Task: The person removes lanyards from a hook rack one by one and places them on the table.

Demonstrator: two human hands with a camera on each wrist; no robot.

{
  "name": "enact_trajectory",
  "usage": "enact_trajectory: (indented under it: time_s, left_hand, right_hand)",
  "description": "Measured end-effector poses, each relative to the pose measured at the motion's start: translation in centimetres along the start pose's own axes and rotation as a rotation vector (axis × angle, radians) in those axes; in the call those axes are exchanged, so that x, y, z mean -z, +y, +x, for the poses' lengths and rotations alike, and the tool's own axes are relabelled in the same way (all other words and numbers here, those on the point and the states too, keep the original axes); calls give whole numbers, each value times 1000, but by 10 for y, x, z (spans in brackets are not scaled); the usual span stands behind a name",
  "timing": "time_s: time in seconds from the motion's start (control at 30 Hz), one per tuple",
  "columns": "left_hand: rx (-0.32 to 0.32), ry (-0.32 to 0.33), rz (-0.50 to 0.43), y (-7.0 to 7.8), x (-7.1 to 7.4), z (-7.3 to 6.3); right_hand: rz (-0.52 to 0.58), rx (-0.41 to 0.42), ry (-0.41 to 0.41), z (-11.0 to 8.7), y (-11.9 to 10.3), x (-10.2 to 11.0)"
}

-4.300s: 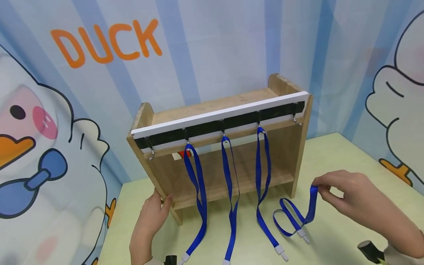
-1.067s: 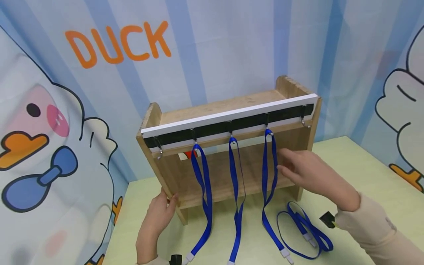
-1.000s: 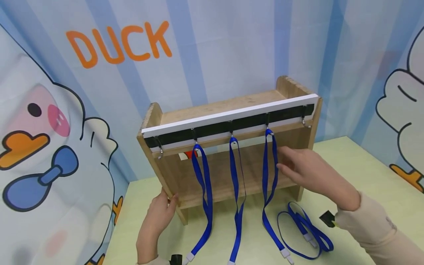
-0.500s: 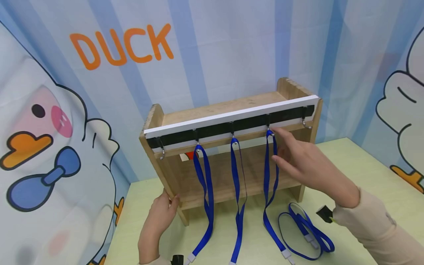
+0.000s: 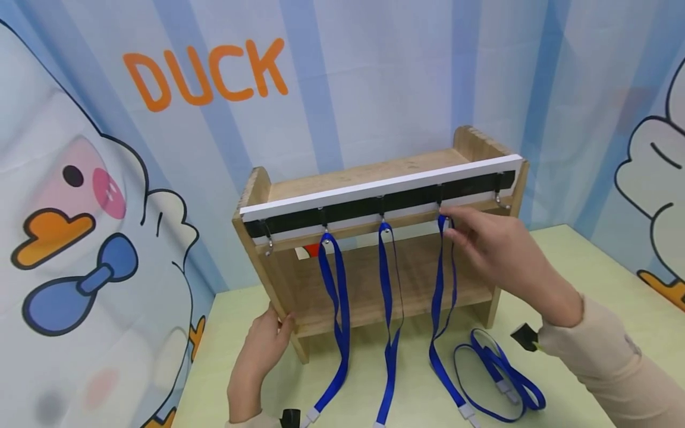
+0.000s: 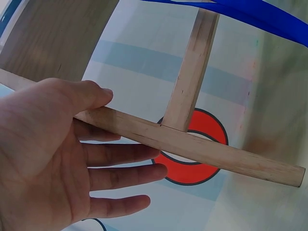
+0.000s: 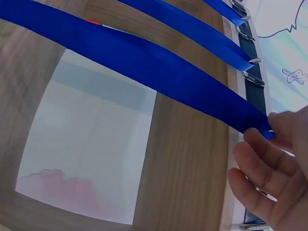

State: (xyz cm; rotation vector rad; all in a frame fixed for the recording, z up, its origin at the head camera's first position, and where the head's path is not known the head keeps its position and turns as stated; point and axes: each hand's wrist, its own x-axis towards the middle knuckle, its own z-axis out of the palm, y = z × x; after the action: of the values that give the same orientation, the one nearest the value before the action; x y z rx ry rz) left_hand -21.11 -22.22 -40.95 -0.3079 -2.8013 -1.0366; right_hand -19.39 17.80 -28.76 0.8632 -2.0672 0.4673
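My right hand (image 5: 497,249) is up at the hook rail, its thumb and index finger pinching the top loop of the rightmost hanging blue lanyard (image 5: 437,297). In the right wrist view that lanyard (image 7: 183,79) stretches away from the fingertips, while the other fingers curl loosely below. My left hand (image 5: 262,345) holds the left side panel of the wooden shelf (image 5: 369,297). The left wrist view has the thumb over the panel's edge (image 6: 139,127) and the fingers spread on its other side. Two more lanyards, left (image 5: 344,351) and middle (image 5: 390,356), hang from hooks.
A loose blue lanyard (image 5: 508,371) lies coiled on the pale table (image 5: 567,267), right of the hanging ones. Bare hooks are at the left end (image 5: 269,241) and right end (image 5: 500,199) of the black-and-white rail (image 5: 353,210). A duck-print curtain (image 5: 374,71) stands behind.
The right hand has let go of the loose lanyard, now lying on the table, and moved up and left to pinch the rightmost hanging lanyard's top. My left hand keeps its hold.
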Motion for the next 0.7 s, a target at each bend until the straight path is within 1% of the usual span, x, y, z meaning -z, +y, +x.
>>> enact_trajectory:
  time_s: [0.13,0.23,0.43,0.53,0.7]
  left_hand:
    - [2,-2,2,1,1,0]
    - [-3,-2,2,1,1,-1]
    - [-17,-1,1,1,0,-1]
    - [-12,-5,1,1,1,-1]
    - [3,-10,2,1,1,-1]
  right_hand:
    - [-4,23,63,6,-1,3]
    - [-9,28,93,9,-2,4]
    - [2,31,137,5,-8,4]
    - [18,41,127,1,-12,2]
    - [47,27,63,-9,-19,-3]
